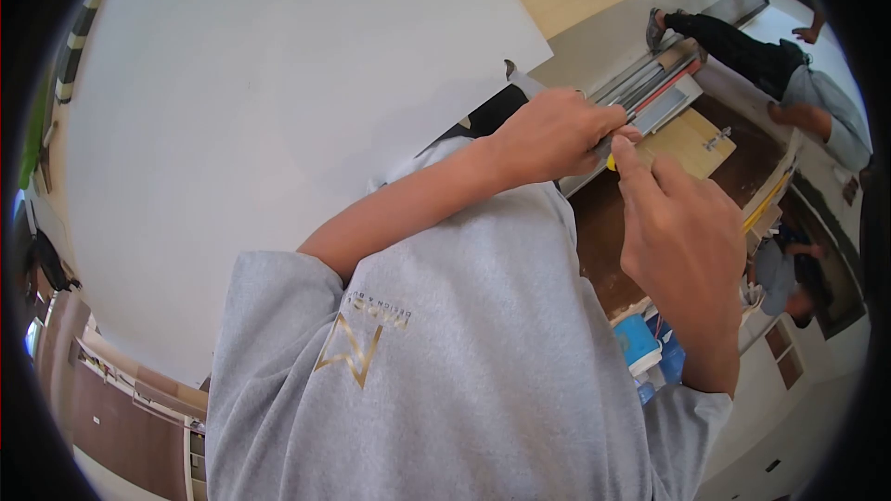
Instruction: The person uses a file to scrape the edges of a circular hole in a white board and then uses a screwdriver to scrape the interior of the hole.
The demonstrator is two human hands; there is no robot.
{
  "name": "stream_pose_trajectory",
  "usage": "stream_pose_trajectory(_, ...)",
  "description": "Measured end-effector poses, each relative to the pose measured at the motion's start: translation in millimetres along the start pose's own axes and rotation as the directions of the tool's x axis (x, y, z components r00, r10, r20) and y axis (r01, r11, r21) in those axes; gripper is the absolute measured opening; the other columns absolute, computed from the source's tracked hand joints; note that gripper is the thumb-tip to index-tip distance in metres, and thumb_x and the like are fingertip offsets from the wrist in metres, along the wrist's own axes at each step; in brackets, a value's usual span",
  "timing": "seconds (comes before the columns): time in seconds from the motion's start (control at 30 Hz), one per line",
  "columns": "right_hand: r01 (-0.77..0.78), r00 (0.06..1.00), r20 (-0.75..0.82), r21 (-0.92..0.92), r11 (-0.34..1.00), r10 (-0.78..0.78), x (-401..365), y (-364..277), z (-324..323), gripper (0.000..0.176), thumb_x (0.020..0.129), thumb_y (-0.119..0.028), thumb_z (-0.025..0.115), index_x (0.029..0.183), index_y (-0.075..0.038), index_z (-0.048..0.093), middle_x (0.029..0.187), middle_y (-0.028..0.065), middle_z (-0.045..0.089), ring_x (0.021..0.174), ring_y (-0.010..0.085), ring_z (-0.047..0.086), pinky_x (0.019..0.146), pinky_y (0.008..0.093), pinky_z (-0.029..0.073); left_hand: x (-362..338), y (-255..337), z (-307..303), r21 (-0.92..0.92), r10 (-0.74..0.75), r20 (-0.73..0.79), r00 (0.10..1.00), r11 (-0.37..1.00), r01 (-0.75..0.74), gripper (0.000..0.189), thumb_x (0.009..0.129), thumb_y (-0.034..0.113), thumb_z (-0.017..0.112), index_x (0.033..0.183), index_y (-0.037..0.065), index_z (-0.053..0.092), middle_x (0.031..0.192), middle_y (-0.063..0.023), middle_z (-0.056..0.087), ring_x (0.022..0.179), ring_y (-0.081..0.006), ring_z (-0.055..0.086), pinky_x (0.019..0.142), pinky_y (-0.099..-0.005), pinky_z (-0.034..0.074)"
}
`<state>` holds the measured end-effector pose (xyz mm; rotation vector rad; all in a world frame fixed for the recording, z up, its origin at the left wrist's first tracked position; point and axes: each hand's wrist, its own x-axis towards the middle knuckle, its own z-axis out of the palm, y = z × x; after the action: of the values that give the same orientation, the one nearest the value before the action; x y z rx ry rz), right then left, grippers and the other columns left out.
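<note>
My left hand (555, 133) is closed around the near end of a bundle of long metal strips (655, 93) that runs away to the upper right. Touching it from below, my right hand (685, 239) pinches a small yellow tool (612, 163) between thumb and forefinger; most of the tool is hidden. A large white board (278, 102) lies under my left forearm. My grey shirt fills the lower part of the view.
A tan wooden panel (687, 141) with a metal hinge lies beside the strips on a dark brown surface (613, 241). A blue and white container (639, 341) sits below my right wrist. One person (789, 74) crouches at the upper right, another (789, 278) at the right.
</note>
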<state>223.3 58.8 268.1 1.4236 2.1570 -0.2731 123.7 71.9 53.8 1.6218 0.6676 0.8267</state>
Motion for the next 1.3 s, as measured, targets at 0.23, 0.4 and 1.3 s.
stream_pose_trajectory(0.23, 0.056, 0.998, -0.031, -0.021, 0.998, -0.057, -0.7, 1.8, 2.8, 0.049, 0.093, -0.009, 0.077, 0.142, -0.009, 0.075, 0.090, 0.0089, 0.062, 0.069, 0.0282, 0.064, 0.065, 0.0410, 0.052, -1.3, 3.6, 2.4, 0.015, -0.013, -0.033, 0.999, 1.000, 0.014, 0.012, 0.090, 0.008, 0.082, 0.095, 0.007, 0.072, 0.073, -0.0141, 0.067, 0.071, -0.0382, 0.064, 0.072, -0.0474, 0.050)
stream_pose_trajectory(0.4, 0.120, 0.993, -0.003, -0.015, 0.993, -0.120, 4.1, 1.5, -3.1, 0.047, 0.088, -0.009, 0.075, 0.134, 0.000, 0.076, 0.087, 0.0108, 0.066, 0.067, 0.0256, 0.069, 0.064, 0.0392, 0.054, -3.5, 3.3, 2.4, 0.056, -0.008, -0.044, 0.999, 0.998, 0.010, 0.015, 0.090, 0.011, 0.083, 0.095, 0.006, 0.070, 0.072, -0.0135, 0.068, 0.069, -0.0384, 0.064, 0.072, -0.0480, 0.051)
stream_pose_trajectory(1.3, 0.132, 0.991, -0.007, -0.025, 0.991, -0.132, 4.8, 4.5, -7.9, 0.050, 0.085, -0.007, 0.074, 0.134, 0.002, 0.075, 0.086, 0.0076, 0.063, 0.070, 0.0205, 0.067, 0.068, 0.0366, 0.051, 0.3, 6.2, 0.3, 0.060, 0.008, -0.093, 0.996, 0.998, -0.003, 0.031, 0.098, 0.019, 0.083, 0.084, 0.007, 0.058, 0.065, -0.0099, 0.059, 0.067, -0.0323, 0.061, 0.072, -0.0443, 0.047)
